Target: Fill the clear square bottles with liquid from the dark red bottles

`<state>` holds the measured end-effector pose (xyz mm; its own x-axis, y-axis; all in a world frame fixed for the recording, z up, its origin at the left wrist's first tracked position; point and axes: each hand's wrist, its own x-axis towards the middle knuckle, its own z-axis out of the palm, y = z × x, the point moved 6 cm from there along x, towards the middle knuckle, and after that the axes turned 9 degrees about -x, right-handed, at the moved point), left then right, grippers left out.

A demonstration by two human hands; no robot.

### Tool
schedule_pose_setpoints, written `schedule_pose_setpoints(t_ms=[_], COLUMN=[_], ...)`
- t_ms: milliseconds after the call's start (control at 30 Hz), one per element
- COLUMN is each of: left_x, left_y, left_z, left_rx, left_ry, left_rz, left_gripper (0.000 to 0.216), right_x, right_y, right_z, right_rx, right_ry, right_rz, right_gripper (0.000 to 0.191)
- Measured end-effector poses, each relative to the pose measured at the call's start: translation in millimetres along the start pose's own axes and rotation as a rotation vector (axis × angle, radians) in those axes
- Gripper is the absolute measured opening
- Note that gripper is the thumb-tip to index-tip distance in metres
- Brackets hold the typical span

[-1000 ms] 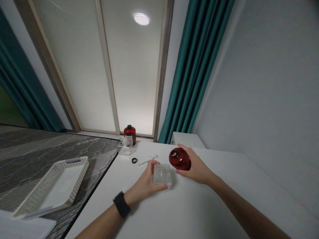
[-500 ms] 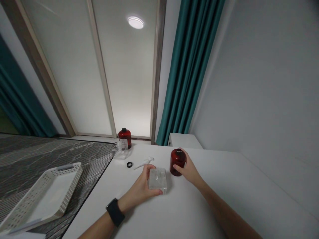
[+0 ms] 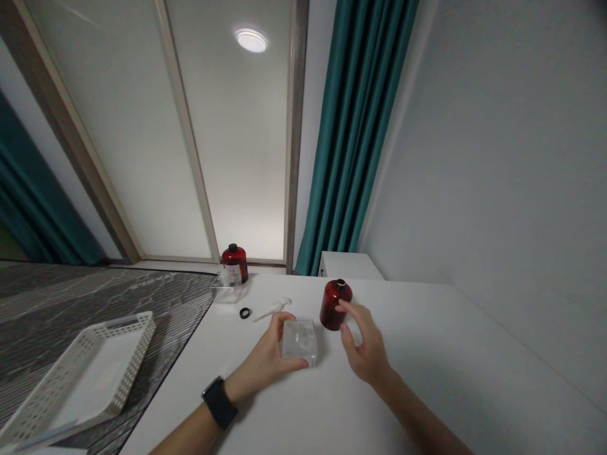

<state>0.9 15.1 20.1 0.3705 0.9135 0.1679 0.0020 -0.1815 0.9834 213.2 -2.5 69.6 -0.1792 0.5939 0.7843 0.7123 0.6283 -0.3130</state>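
My left hand (image 3: 272, 351), with a dark watch on its wrist, is wrapped round a clear square box (image 3: 300, 340) on the white table (image 3: 303, 417). To the right, my right hand (image 3: 365, 341) is open, its thumb and fingers apart. Its fingertips overlap the lower right side of a dark red bottle (image 3: 334, 308) that stands upright without a pump; whether they touch it I cannot tell. Beyond my left hand lies a white pump head (image 3: 279, 306) with its tube. A small black ring (image 3: 245, 313) rests left of it.
At the table's far left corner a second red bottle (image 3: 235, 260) with a black top and label stands behind another clear box (image 3: 225, 292). A white perforated basket (image 3: 135, 354) sits lower left. A white cabinet (image 3: 351, 265) stands past the far edge.
My right hand has let go of the red bottle and drawn back toward me, its fingers spreading. My left hand keeps its hold on the clear box. The view has shifted slightly.
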Motion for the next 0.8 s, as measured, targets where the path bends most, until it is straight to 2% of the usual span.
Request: schedule_pose_setpoints(t_ms=[67, 167, 300, 433, 600, 800], left_x=[-0.1, -0.2, 0.0, 0.6, -0.4, -2.2], left_y=[0.6, -0.8, -4.6, -7.1, -0.4, -0.6], left_z=[1.3, 1.7, 1.7, 2.3, 5.8, 6.8], left_rx=[0.006, 0.048, 0.085, 0.117, 0.151, 0.179], left_ry=[-0.010, -0.014, -0.030, -0.032, -0.043, -0.081], left_rz=[0.013, 0.018, 0.039, 0.041, 0.052, 0.059], left_gripper=[0.068, 0.068, 0.068, 0.068, 0.066, 0.064], right_x=[-7.8, -17.9, -21.1, -21.3, -23.5, -24.3], right_y=[-17.0, -26.7, -26.8, -28.5, -31.6, -36.5], right_z=[13.4, 33.0, 44.9, 53.4, 55.1, 49.1], right_rx=[0.033, 0.060, 0.084, 0.013, -0.051, -0.101], right_ry=[-0.136, -0.306, -0.393, -0.461, -0.464, -0.358], right_rz=[-0.052, -0.096, -0.124, -0.131, -0.167, -0.240], right_gripper=[0.047, 0.052, 0.055, 0.058, 0.059, 0.054])
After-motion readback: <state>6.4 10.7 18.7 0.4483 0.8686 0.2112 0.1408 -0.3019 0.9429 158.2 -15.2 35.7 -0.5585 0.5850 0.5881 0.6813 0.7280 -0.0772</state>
